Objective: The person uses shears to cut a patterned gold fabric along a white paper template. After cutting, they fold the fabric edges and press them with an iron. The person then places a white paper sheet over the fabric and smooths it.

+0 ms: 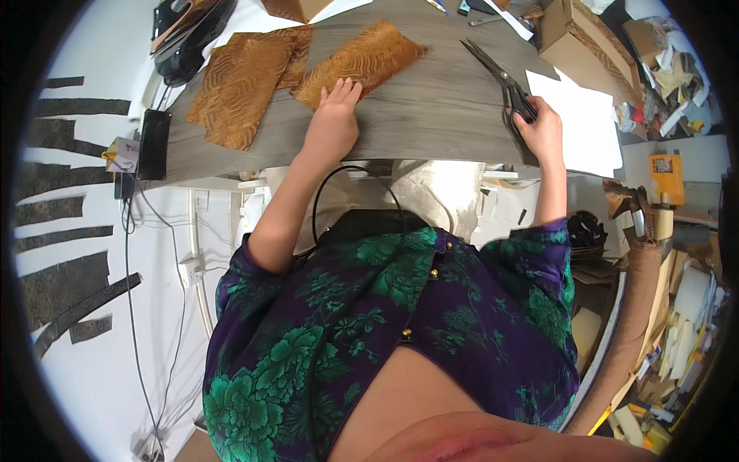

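Note:
My left hand (334, 115) rests with fingers extended on the lower left part of a curved, brown patterned piece (376, 58). To its left lie further brown pieces (225, 92) with the same wavy grain, overlapping on the grey wood-look table (431, 115). My right hand (539, 123) is closed round the handles of long black scissors (500, 71), whose blades point up and left over the table, slightly apart at the tips. Beside that hand, sheets of white paper (586, 131) hang partly past the table's near edge.
A cardboard box (585, 50) and heaped scraps (658, 100) stand at right, above an upright brown roll (627, 323). Black devices (154, 142) and cables are at left beside a wall with dark strips (69, 277). Small tools (481, 21) lie at the far edge.

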`<state>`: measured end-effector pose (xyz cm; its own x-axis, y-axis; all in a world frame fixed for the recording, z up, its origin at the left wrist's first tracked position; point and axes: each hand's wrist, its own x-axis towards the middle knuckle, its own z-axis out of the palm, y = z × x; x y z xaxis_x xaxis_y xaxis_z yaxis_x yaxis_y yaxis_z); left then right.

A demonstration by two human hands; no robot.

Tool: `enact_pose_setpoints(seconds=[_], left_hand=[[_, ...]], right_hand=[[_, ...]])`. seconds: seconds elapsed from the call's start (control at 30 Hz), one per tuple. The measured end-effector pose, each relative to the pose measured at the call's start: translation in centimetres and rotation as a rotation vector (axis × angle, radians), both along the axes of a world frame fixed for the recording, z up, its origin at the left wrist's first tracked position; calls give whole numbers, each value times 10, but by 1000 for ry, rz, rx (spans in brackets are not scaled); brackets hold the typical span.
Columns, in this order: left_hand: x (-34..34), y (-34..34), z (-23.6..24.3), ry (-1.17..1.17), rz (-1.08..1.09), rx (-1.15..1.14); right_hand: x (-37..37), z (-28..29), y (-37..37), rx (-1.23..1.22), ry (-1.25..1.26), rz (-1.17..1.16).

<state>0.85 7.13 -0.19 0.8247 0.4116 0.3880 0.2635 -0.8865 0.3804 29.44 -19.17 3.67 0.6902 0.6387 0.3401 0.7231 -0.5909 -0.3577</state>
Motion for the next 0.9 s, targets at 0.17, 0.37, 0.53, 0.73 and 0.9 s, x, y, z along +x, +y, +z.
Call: enact_pose_setpoints(seconds=[0.17,0.37,0.53,0.73,0.9], left_hand=[[-40,-10,15,130,-145,-101],[-64,-26,28,156,-230,-98],[-72,-27,25,207,-260,17],[-71,-30,31,213,-273,66],[-63,-26,22,197,-221,40]], right_hand=[[4,10,4,-73,-84,163],[-78,6,56,184,926,84],[-96,-10,62,479,1315,124],[-91,-24,51,519,1322,123],[-91,-25,42,502,1374,195]])
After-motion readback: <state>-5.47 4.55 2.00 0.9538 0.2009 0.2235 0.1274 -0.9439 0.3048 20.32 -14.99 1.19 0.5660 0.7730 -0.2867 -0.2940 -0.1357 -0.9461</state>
